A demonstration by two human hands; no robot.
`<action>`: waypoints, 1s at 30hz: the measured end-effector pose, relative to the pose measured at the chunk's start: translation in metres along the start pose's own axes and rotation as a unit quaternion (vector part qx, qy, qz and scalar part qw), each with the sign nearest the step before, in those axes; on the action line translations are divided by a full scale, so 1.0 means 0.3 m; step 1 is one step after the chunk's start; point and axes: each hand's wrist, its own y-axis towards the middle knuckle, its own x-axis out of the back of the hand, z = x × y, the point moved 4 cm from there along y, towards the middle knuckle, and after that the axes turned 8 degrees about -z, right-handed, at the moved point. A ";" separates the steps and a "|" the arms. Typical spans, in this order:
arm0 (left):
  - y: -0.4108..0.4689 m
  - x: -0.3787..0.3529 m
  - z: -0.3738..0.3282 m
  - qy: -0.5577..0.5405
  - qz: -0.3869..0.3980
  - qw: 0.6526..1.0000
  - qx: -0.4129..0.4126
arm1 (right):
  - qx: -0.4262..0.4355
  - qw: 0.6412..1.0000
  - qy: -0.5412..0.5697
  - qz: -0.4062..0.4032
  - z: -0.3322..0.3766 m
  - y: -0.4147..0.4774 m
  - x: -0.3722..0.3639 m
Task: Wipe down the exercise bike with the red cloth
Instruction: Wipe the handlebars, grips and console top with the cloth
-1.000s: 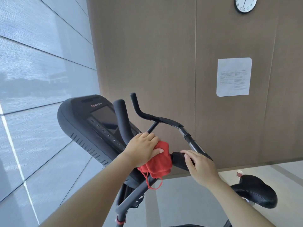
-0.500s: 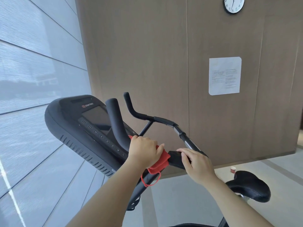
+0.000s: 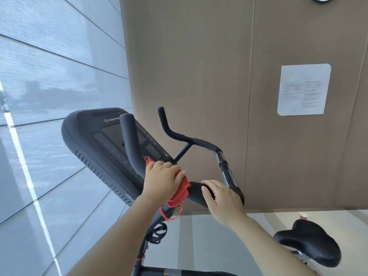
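Pale panelled wall (image 3: 49, 96) at left, brown wall (image 3: 189, 66) behind, with a paper notice (image 3: 303, 89) fixed to it. The exercise bike (image 3: 203, 143) is seen from above the bars.

- The console (image 3: 95, 140) lies leftmost, with an upright grip (image 3: 130, 140) in front of it.
- At the foot of that grip the red cloth (image 3: 180, 193) is pressed to the bar under the left hand (image 3: 161, 182), fingers curled over it. A loose loop of cloth hangs below.
- Just beside it, a black pad (image 3: 196, 191) is held by the right hand (image 3: 221, 200), fingers wrapped over it.
- The saddle (image 3: 308, 244) sits lower right, well apart.

Step judged: handlebar centre being wiped. Next, the cloth should be slid firmly along the grip while the bars are steadied by the right hand.
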 end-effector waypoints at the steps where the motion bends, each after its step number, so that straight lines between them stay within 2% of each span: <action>1: -0.012 -0.001 -0.013 -0.010 -0.009 1.000 0.013 | 0.005 1.000 0.018 0.025 -0.008 0.007 -0.002; 4: -0.051 -0.004 -0.072 -0.038 -0.034 0.997 0.049 | 0.004 0.993 0.087 0.079 -0.062 0.022 0.004; 10: -0.093 -0.004 -0.180 -0.107 -0.054 0.987 0.104 | -0.004 0.986 0.140 0.086 -0.176 0.011 0.004; 13: -0.074 0.012 -0.158 -0.030 -0.028 0.996 0.084 | 0.017 0.987 0.139 0.073 -0.177 0.011 0.001; 17: -0.042 0.013 -0.089 0.054 0.035 0.987 0.148 | 0.045 0.989 0.127 0.062 -0.177 0.008 0.006; 19: -0.028 0.013 -0.110 0.069 0.040 0.987 0.139 | 0.050 0.989 0.133 0.052 -0.175 0.004 0.007; 24: -0.025 0.001 -0.160 0.033 0.021 0.993 0.114 | 0.052 0.990 0.128 0.041 -0.170 0.000 0.012; 30: -0.036 -0.011 -0.164 -0.009 -0.033 0.990 0.134 | 0.065 0.989 0.127 0.040 -0.171 0.006 0.012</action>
